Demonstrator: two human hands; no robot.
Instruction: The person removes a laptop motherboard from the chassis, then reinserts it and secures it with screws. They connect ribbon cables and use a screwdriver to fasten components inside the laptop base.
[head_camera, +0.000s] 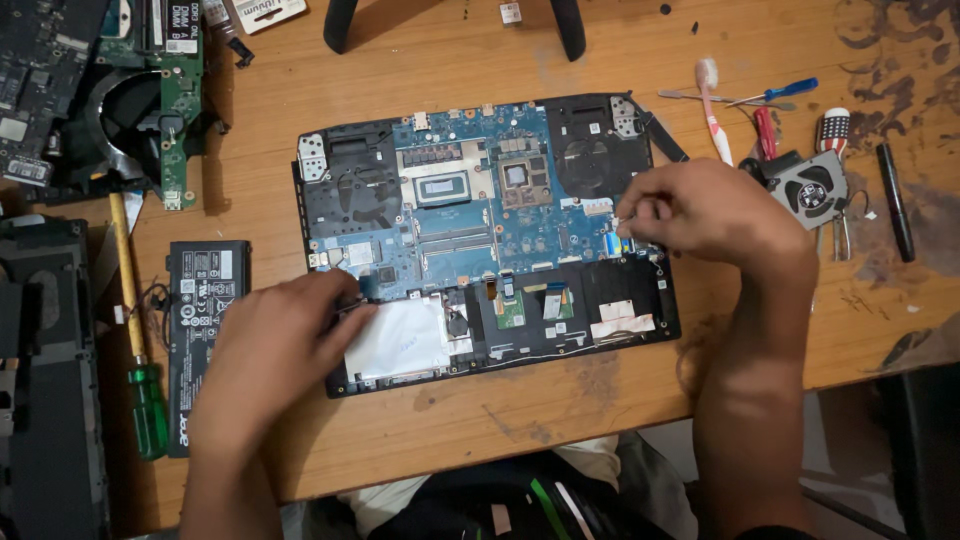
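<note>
opened laptop base (480, 240), bottom cover off, blue mainboard exposed, lying flat at the middle of a wooden table (420, 420). right hand (700, 215) rests over the base's right side, fingertips pinched together on a small pale part near the blue connector; what the part is cannot be told. left hand (275, 345) lies on the base's lower left corner, fingers curled loosely against the edge beside the white sheet (400, 340); whether it grips anything cannot be told.

surroundings, placed from the laptop base: to the left, a flat black battery pack (205, 300), just beside the left hand; further left, a green-handled screwdriver (135, 330) with a yellow shaft; upper left, a second stripped board with fan (140, 100). to the right, a loose cooling fan (810, 190), close to the right hand's knuckles; above it a toothbrush (715, 110), a blue-handled screwdriver (775, 95) and a red-striped driver (833, 130); a black pen (895, 200) further right.

open room: bare table above the base and a strip below it up to the near table edge; the right forearm crosses that strip.
</note>
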